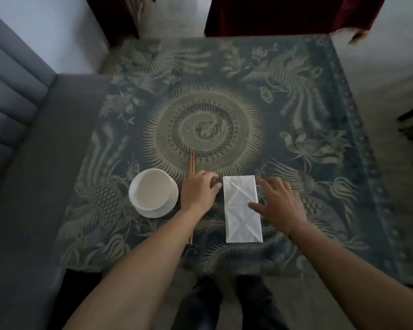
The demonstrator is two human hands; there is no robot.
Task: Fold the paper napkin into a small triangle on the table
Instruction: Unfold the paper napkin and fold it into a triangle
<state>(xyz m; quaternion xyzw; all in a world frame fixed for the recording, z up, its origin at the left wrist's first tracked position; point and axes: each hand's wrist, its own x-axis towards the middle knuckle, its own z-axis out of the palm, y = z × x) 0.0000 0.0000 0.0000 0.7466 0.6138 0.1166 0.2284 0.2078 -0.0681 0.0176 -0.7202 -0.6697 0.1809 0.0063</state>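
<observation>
The fingers of the right hand are spread and nearly straight, and nothing is gripped by them: the thumb is laid on the right half of the paper napkin, while the fingertips reach past its far right corner. The napkin is seen flat on the desk as a creased rectangle, its long axis running near to far, between the two hands. The left hand is placed just left of the far left corner, its fingers bent inward toward that edge; whether the paper is touched cannot be told. The right hand is judged better placed for the next fold.
</observation>
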